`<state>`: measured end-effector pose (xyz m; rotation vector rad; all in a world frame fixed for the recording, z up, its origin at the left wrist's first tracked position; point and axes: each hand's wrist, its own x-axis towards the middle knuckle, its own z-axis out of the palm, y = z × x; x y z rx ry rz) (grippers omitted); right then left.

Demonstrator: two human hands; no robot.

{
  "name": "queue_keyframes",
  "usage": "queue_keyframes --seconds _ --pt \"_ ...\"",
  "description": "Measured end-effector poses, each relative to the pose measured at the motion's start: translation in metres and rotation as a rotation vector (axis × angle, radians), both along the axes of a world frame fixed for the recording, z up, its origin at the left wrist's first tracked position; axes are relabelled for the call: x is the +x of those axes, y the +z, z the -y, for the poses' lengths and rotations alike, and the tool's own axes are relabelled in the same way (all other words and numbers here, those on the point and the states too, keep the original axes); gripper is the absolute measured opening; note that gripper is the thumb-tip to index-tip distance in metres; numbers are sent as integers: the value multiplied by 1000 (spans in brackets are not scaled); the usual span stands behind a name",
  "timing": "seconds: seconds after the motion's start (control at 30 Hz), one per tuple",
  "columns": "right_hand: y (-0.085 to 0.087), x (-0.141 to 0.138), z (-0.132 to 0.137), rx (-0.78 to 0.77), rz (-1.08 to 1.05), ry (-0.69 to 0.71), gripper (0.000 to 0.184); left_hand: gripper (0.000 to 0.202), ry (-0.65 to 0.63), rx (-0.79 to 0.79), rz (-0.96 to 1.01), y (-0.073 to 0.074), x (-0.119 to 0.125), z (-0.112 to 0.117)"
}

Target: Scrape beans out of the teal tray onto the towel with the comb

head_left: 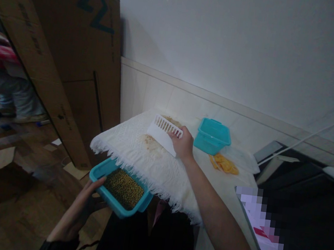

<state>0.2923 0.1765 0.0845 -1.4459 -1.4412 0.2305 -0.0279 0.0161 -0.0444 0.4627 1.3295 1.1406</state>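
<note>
My left hand (82, 203) grips a teal plastic container (110, 201) by its left end, thumb over the rim. Small greenish-yellow beans (124, 188) lie inside it. It is held below the fringed front edge of a white cloth (122, 139), which covers part of the table. In my right hand (183, 143) is a white plastic piece (162, 137) with a row of slots along its far edge, tilted over the cloth. Brownish small bits (151, 144) are scattered on the cloth in front of it, and more show behind it.
A second teal container (212, 136) stands near the wall, with an orange cloth (224, 163) and a clear lid-like sheet (242, 158) beside it. A partly blurred flat item (260, 223) lies right. A tall cardboard box (80, 57) rises left; a person (0, 68) sits beyond.
</note>
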Motion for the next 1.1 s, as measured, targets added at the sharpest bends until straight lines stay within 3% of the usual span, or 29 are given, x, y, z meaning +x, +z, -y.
queue_keyframes --seconds 0.3,0.57,0.8,1.1 --pt "1 -11 3 -42 -11 44 29 82 34 -93 -33 -5 -4 -7" --pt "3 -19 16 -12 -20 125 27 88 -10 -7 -4 -5 -6 -2" --pt "4 -24 25 4 -35 116 25 92 -27 -7 21 -4 -9 -1" --pt "-1 -36 31 -21 -15 146 24 87 -17 14 19 1 -7 4"
